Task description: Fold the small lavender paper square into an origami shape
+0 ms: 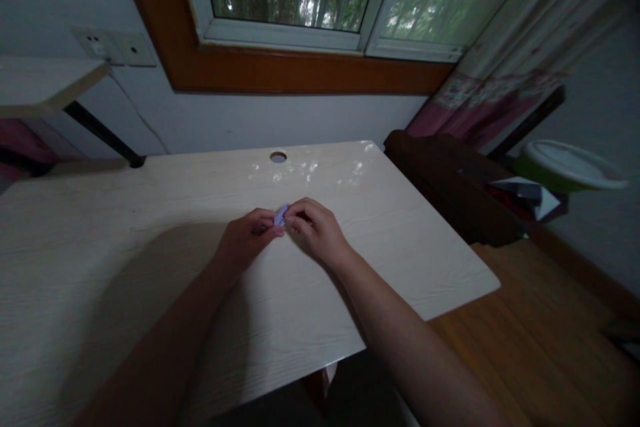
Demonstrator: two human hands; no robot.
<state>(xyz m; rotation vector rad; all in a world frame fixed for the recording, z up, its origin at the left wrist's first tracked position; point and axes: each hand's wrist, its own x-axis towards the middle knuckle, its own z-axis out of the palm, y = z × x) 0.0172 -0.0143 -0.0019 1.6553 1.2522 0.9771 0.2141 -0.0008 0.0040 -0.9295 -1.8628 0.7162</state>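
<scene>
A small lilac piece of folded paper is pinched between both my hands over the middle of a pale wooden desk. My left hand has its fingers curled, the fingertips closed on the paper's left side. My right hand is also curled, with thumb and fingers pressed on the paper's right side. Most of the paper is hidden by my fingers.
A round cable hole is in the desk near the wall. A shelf juts out at the far left under wall sockets. To the right stand a dark chair and a green lidded bowl, with a curtain behind.
</scene>
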